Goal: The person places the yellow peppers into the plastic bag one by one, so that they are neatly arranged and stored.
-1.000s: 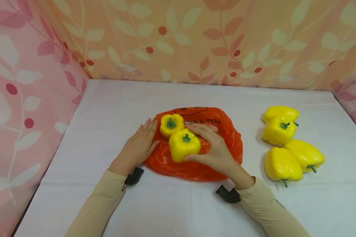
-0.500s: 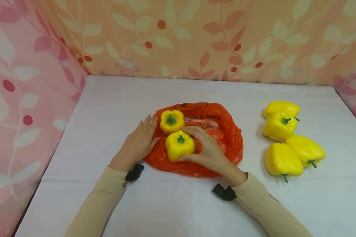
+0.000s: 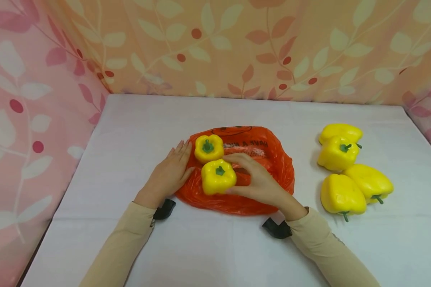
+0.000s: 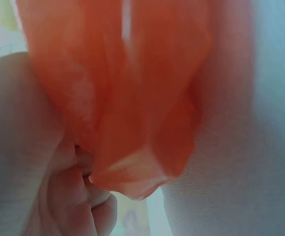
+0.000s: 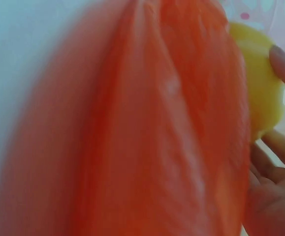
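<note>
One white-covered table (image 3: 147,119) reached beyond both hands. Between them sprawled a red plastic bag (image 3: 233,205). Outside the right hand (image 3: 260,181) sat four loose yellow bell peppers (image 3: 342,194). The left hand (image 3: 169,171) lay flat at the bag's edge, fingers straight, gripping nothing; the right curved wide, thumb and fingers lightly round the nearer yellow bell pepper (image 3: 218,182), whose farther twin (image 3: 209,154) stood just beside the left fingertips. Setting that nearer pepper down looked the step in hand, and the next move called for an easy release. Whether the pair stood on or inside the bag was unclear. Blurred plastic filled most of both wrist views; mirrored lettering (image 3: 263,143) seemed to vanish behind the farther pepper.
</note>
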The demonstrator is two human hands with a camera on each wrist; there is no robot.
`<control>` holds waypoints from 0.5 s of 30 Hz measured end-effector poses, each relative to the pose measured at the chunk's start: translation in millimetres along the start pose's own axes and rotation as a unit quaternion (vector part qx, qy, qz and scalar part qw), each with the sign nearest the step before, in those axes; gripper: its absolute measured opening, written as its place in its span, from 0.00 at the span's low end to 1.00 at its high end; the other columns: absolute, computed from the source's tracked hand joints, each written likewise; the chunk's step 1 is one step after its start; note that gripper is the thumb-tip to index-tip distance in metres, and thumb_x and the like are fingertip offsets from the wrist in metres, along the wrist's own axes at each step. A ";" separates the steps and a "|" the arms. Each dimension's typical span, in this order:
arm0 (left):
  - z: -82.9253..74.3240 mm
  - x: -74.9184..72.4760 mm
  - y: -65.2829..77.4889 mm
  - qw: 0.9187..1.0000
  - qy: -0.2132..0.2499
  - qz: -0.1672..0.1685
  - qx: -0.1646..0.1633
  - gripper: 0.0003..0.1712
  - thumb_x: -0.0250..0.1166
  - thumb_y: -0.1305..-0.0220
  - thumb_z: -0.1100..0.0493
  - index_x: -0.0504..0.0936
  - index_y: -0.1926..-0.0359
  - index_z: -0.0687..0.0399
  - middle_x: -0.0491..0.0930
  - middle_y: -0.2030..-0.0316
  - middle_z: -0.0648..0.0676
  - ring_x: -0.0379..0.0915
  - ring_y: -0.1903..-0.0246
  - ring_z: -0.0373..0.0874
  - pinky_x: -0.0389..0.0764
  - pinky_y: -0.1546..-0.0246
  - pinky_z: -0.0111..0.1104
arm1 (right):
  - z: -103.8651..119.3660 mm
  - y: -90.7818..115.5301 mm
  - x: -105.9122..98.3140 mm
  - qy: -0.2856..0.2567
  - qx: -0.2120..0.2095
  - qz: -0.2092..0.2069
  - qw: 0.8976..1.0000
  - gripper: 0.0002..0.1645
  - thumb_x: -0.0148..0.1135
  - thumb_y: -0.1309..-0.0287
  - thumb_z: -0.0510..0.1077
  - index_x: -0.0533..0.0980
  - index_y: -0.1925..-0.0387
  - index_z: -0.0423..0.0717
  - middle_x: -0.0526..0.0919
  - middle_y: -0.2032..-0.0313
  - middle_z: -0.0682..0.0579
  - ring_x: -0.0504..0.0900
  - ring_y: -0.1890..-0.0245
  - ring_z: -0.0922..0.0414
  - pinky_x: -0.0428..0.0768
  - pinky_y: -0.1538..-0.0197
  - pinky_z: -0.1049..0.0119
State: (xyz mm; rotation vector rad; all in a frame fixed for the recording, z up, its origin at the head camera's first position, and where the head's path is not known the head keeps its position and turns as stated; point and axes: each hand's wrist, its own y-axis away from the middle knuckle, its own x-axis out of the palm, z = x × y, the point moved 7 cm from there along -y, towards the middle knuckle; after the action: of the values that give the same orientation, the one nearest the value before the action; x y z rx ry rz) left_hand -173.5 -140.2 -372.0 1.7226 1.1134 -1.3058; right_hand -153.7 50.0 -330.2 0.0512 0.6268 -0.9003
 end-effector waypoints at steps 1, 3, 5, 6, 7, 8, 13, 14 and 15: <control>-0.2 0.4 -0.1 1.000 0.001 0.001 -0.001 0.42 0.54 0.31 0.49 0.46 0.28 0.68 0.49 0.29 0.63 0.39 0.29 0.53 0.45 0.31 0.45 | -0.2 0.0 0.4 -0.005 -0.005 -0.008 1.000 0.43 0.76 0.57 0.40 0.68 0.38 0.41 0.70 0.39 0.49 0.69 0.41 0.54 0.73 0.42 0.55; -0.6 1.4 -0.3 1.000 0.002 0.003 -0.003 0.42 0.54 0.31 0.49 0.46 0.28 0.67 0.49 0.29 0.63 0.39 0.29 0.53 0.45 0.31 0.45 | -0.5 0.0 2.6 -0.015 -0.013 -0.020 1.000 0.43 0.76 0.58 0.40 0.68 0.38 0.41 0.70 0.40 0.49 0.70 0.42 0.55 0.74 0.42 0.57; -1.1 2.0 -0.2 1.000 0.001 0.004 -0.002 0.42 0.54 0.31 0.49 0.46 0.28 0.67 0.49 0.29 0.63 0.39 0.29 0.53 0.45 0.31 0.45 | -1.1 0.2 5.5 -0.025 -0.022 -0.026 0.999 0.43 0.76 0.58 0.39 0.67 0.38 0.40 0.70 0.40 0.49 0.70 0.42 0.55 0.74 0.42 0.58; -1.4 2.1 -0.1 1.000 0.000 0.004 -0.001 0.42 0.54 0.31 0.49 0.46 0.28 0.67 0.49 0.29 0.63 0.39 0.29 0.53 0.45 0.31 0.45 | -1.1 0.2 6.7 -0.029 -0.026 -0.028 0.999 0.43 0.76 0.58 0.38 0.67 0.38 0.39 0.70 0.40 0.48 0.70 0.42 0.54 0.74 0.42 0.57; -1.6 2.2 0.0 1.000 -0.001 0.005 -0.001 0.42 0.54 0.31 0.50 0.46 0.28 0.67 0.49 0.29 0.63 0.39 0.29 0.53 0.45 0.31 0.44 | -1.5 0.5 7.8 -0.030 -0.027 -0.031 0.999 0.43 0.75 0.58 0.38 0.67 0.38 0.39 0.70 0.40 0.48 0.70 0.41 0.54 0.74 0.42 0.57; -1.8 1.9 0.0 1.000 -0.002 0.004 0.000 0.41 0.54 0.31 0.50 0.46 0.28 0.67 0.49 0.29 0.63 0.39 0.29 0.53 0.45 0.31 0.44 | -1.3 0.4 8.6 -0.030 -0.028 -0.033 0.999 0.43 0.75 0.57 0.38 0.67 0.38 0.39 0.69 0.39 0.47 0.69 0.41 0.54 0.74 0.42 0.56; -1.4 -0.8 0.4 1.000 -0.002 0.002 -0.005 0.41 0.53 0.31 0.50 0.47 0.28 0.67 0.49 0.29 0.62 0.39 0.29 0.53 0.45 0.31 0.44 | -0.8 -1.4 10.1 -0.010 -0.020 -0.037 0.999 0.45 0.76 0.58 0.40 0.66 0.36 0.39 0.68 0.38 0.47 0.69 0.40 0.52 0.73 0.42 0.54; -1.2 -1.1 0.5 1.000 -0.002 0.003 -0.007 0.41 0.53 0.31 0.50 0.46 0.28 0.67 0.49 0.29 0.62 0.39 0.29 0.53 0.45 0.31 0.44 | -1.1 -1.6 10.2 -0.004 -0.016 -0.036 0.999 0.46 0.76 0.58 0.40 0.65 0.36 0.40 0.68 0.38 0.48 0.69 0.40 0.52 0.73 0.42 0.54; -1.0 -1.2 0.6 1.000 -0.002 0.005 -0.009 0.41 0.53 0.31 0.50 0.46 0.28 0.67 0.49 0.29 0.62 0.39 0.29 0.53 0.45 0.31 0.44 | -1.7 -1.7 10.3 0.000 -0.012 -0.035 0.999 0.47 0.76 0.58 0.41 0.65 0.36 0.40 0.68 0.37 0.48 0.69 0.40 0.52 0.73 0.41 0.54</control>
State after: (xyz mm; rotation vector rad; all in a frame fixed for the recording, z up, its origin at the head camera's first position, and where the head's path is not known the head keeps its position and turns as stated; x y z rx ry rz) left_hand -172.7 -139.8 -370.6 1.7106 1.1090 -1.2893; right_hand -151.2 42.1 -336.7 0.0089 0.6430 -0.9596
